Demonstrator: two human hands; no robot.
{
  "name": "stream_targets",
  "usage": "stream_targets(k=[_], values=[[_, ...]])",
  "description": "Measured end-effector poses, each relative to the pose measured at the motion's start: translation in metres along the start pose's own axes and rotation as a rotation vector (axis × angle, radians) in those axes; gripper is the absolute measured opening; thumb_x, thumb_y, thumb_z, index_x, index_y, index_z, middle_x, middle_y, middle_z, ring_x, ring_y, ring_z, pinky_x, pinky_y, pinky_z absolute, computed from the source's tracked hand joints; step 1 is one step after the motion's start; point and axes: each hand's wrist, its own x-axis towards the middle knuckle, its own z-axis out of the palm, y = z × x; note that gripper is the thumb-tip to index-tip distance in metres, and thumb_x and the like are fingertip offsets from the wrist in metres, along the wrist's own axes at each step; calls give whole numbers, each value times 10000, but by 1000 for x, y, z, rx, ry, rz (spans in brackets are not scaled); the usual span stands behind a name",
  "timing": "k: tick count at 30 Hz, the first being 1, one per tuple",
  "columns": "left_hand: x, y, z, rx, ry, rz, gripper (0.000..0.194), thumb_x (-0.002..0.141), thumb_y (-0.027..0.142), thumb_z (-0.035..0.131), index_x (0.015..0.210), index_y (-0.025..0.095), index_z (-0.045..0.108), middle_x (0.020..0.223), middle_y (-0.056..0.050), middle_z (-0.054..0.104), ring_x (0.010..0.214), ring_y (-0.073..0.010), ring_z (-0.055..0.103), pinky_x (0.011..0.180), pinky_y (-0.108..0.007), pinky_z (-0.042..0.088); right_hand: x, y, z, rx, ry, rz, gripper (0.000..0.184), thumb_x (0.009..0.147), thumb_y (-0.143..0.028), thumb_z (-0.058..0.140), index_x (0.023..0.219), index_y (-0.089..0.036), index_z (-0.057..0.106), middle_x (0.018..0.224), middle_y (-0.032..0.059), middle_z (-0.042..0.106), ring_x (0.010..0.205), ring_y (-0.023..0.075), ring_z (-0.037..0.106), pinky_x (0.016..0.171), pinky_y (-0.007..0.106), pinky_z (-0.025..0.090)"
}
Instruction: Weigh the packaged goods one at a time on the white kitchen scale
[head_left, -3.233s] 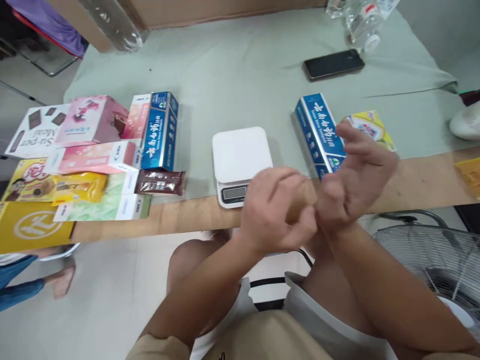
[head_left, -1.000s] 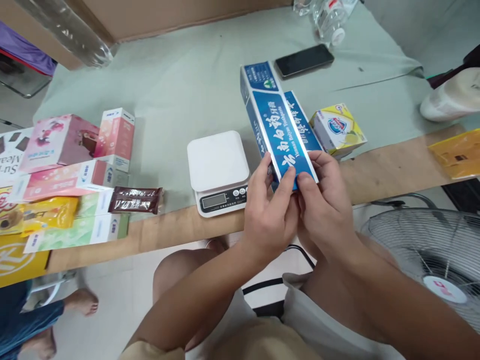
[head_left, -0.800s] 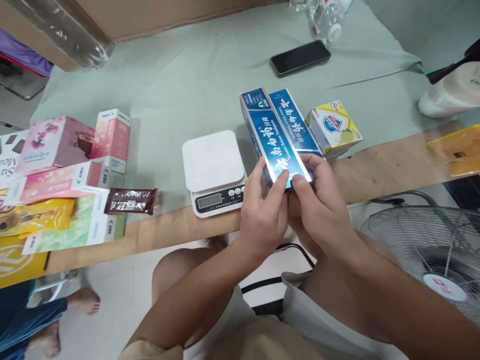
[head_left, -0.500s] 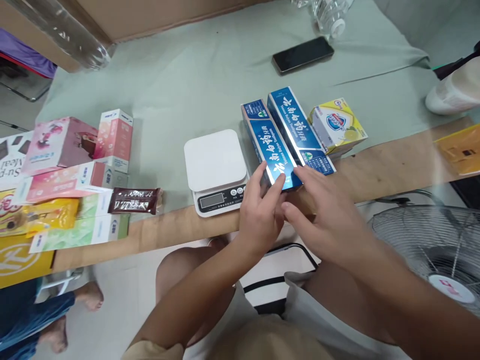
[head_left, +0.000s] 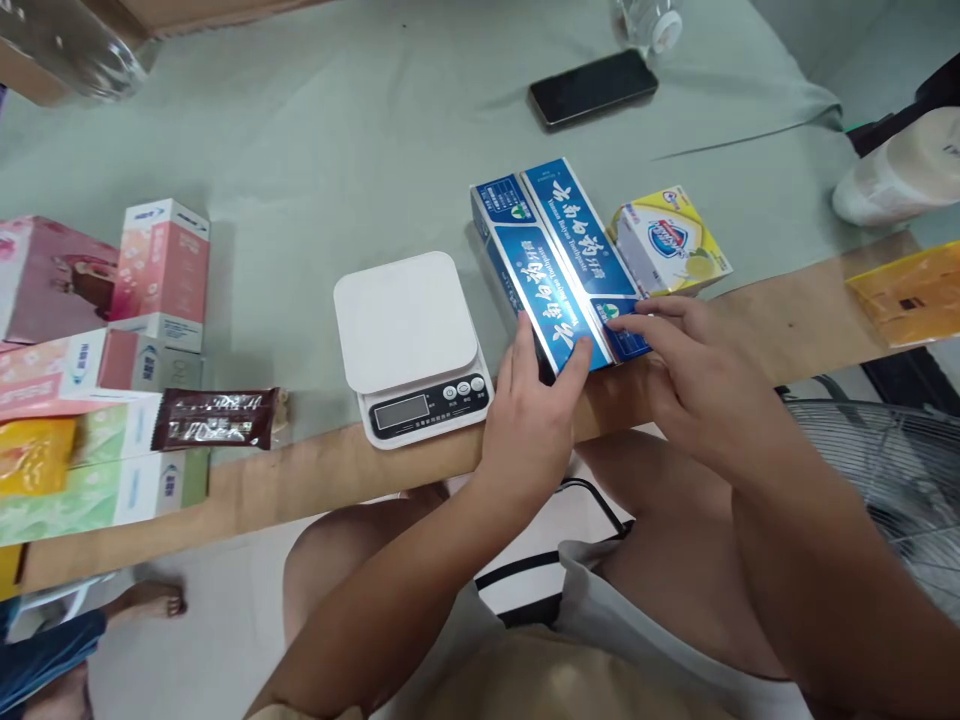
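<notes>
Two blue toothpaste boxes lie side by side, their long sides together. On the near end of the left toothpaste box [head_left: 529, 270] is my left hand [head_left: 529, 415], its fingers along the left side and its thumb on top. My right hand [head_left: 694, 375] grips the near right corner of the right toothpaste box [head_left: 576, 235], with fingertips at its edge. Just left of my left hand stands a white kitchen scale [head_left: 409, 325] with a bare plate and a dark display. A yellow and white soap box [head_left: 671, 240] sits to the right of the toothpaste boxes.
Pink boxes [head_left: 169, 265], green boxes [head_left: 112, 490] and a brown wrapped bar [head_left: 217, 418] are grouped at left. A phone [head_left: 592, 90] and a clear bottle [head_left: 652, 25] lie behind. At right are a whitish bottle [head_left: 900, 170], an orange packet [head_left: 911, 295] and a fan [head_left: 862, 480] below.
The gap between the two toothpaste boxes has closed. My right hand has shifted from the left box's near end to the right box. The view has moved slightly right.
</notes>
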Motion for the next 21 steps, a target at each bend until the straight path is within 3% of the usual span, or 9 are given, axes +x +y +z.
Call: stream_targets(k=[5, 10, 15, 21], values=[[-3, -7, 3, -74, 0, 3, 554, 962, 15, 540, 1455, 252, 623, 1701, -229, 391, 1461, -424, 574, 1056, -511, 612, 2, -3, -2, -12, 14, -3, 433, 923, -158, 491, 1302, -234, 687, 1337, 176, 643, 1249, 348, 675, 994, 566, 610], [0, -1, 1, -63, 19, -16, 499, 967, 35, 547, 1412, 250, 619, 1659, -217, 416, 1476, -393, 554, 1068, -514, 605, 3, -6, 1, -11, 36, 16, 400, 946, -204, 498, 1282, -225, 713, 1328, 173, 655, 1227, 339, 685, 985, 542, 606], [10, 9, -3, -83, 8, -64, 253, 986, 251, 657, 1225, 172, 632, 1582, -261, 426, 1502, -431, 487, 1146, -612, 520, 4, -13, 6, 31, 79, 67, 332, 925, -236, 592, 1220, -277, 739, 1261, 124, 667, 1114, 307, 705, 908, 504, 619], [15, 7, -2, -38, 29, -53, 225, 1018, 332, 629, 1181, 176, 630, 1520, -255, 469, 1445, -416, 538, 1083, -575, 564, 4, -14, 8, 100, 95, 84, 313, 910, -198, 586, 1160, -286, 755, 1232, 113, 655, 1076, 291, 710, 890, 500, 626]])
